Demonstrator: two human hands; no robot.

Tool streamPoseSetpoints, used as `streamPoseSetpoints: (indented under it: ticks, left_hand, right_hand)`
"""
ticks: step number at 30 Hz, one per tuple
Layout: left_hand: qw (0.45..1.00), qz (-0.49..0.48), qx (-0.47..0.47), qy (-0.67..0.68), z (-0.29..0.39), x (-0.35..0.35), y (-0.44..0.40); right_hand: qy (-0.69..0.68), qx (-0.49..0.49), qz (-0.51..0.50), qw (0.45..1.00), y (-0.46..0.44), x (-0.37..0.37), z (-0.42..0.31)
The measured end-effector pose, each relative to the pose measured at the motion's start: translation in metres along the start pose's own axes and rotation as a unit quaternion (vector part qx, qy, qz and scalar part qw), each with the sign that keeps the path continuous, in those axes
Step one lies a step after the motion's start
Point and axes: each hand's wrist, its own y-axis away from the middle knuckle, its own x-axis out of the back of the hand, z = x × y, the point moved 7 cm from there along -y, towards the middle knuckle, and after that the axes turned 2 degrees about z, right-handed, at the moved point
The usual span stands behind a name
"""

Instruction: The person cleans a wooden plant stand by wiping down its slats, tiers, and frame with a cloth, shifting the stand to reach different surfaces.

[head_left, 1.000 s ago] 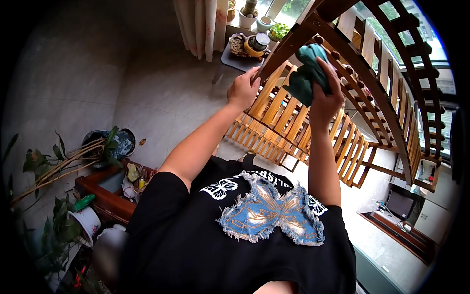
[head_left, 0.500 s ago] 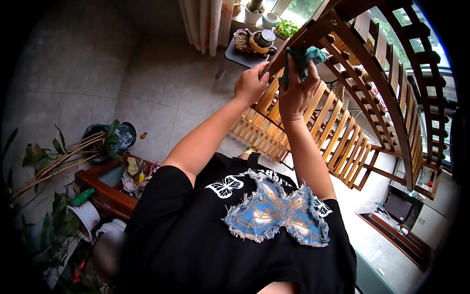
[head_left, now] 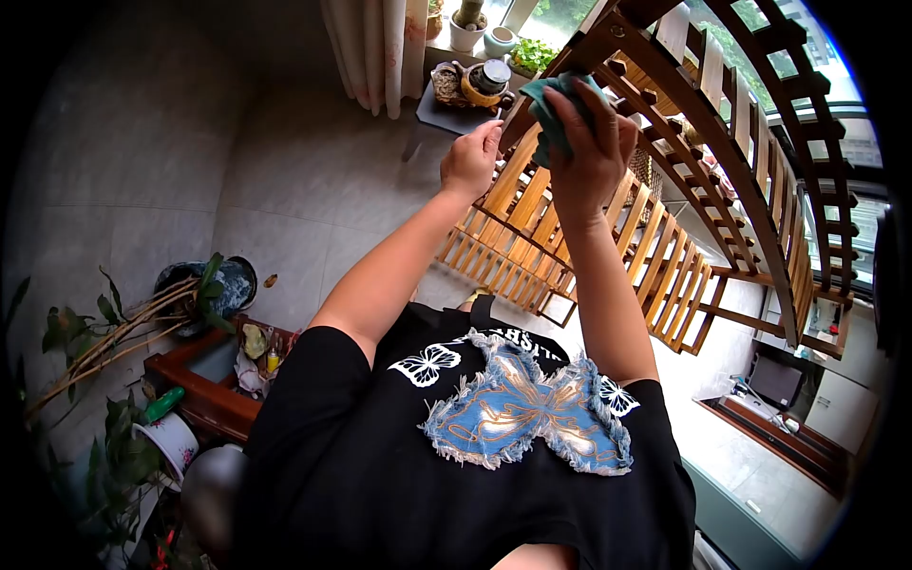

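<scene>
My right hand (head_left: 594,152) is closed around a crumpled green cloth (head_left: 551,114), pressed against the dark wooden frame of a slatted wooden rack (head_left: 665,62). My left hand (head_left: 467,163) is closed at the near side of the same frame, its fingers curled at the wooden edge. Just where the fingertips meet the wood is partly hidden. Below both hands spread the rack's lighter slats (head_left: 546,223). Its upper tiers curve away to the right in this wide view.
A small dark stool (head_left: 442,116) bearing pots stands beyond my left hand. Potted plants (head_left: 532,55) line the windowsill near a curtain (head_left: 370,52). At lower left are a dark planter (head_left: 233,285), a reddish wooden table (head_left: 204,385) and leafy stems. A low cabinet (head_left: 788,446) stands at right.
My right hand and the cloth have shifted slightly up along the frame, and the cloth now shows more on the hand's left side. The left hand stays at the frame's edge.
</scene>
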Motion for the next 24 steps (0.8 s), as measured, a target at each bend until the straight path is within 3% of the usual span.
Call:
streamPoseSetpoints:
  ticks: [3,7,11,12,13,14,15,17,19,20,22,24]
  left_hand:
    - [1.0,-0.003,0.0,0.006,-0.001,-0.001,-0.002]
    - [0.998,-0.02,0.026,-0.044,0.003,-0.001,-0.005]
    - [0.998,0.029,-0.044,-0.025,-0.009,-0.004,-0.007]
    - [0.982,-0.008,0.093,0.162,-0.03,-0.005,-0.003]
    - [0.912,-0.045,0.226,0.339,-0.048,-0.008,0.011]
    - [0.907,-0.017,0.253,0.337,-0.047,0.005,0.026]
    - [0.907,-0.02,0.255,0.335,-0.051,0.001,0.035]
    - [0.932,-0.014,0.155,0.326,-0.05,-0.005,0.047]
    - [0.92,-0.038,0.199,0.337,-0.053,-0.009,0.054]
    - [0.946,-0.027,0.161,0.278,-0.049,-0.004,0.052]
    - [0.984,-0.003,0.085,0.158,-0.039,0.005,0.048]
    - [0.98,0.015,0.085,0.18,-0.041,0.007,0.049]
  right_hand:
    - [0.061,0.007,-0.102,0.993,0.044,-0.038,0.013]
    - [0.013,-0.069,-0.243,0.967,0.071,-0.055,0.018]
    - [-0.143,-0.141,-0.281,0.939,0.077,-0.054,0.029]
    - [-0.154,-0.122,-0.248,0.949,0.058,-0.044,0.017]
    - [-0.153,-0.124,-0.248,0.949,0.041,-0.042,0.005]
    - [-0.158,-0.086,-0.208,0.962,0.021,-0.035,-0.011]
    - [-0.163,-0.049,-0.167,0.971,0.01,-0.029,-0.018]
    - [-0.147,-0.016,-0.181,0.972,0.012,-0.047,-0.013]
    - [-0.053,0.022,-0.265,0.963,0.037,-0.084,-0.006]
    - [-0.043,-0.027,-0.337,0.94,0.061,-0.102,0.005]
    - [-0.058,-0.074,-0.372,0.923,0.073,-0.101,0.005]
    - [-0.082,-0.091,-0.381,0.916,0.074,-0.093,-0.001]
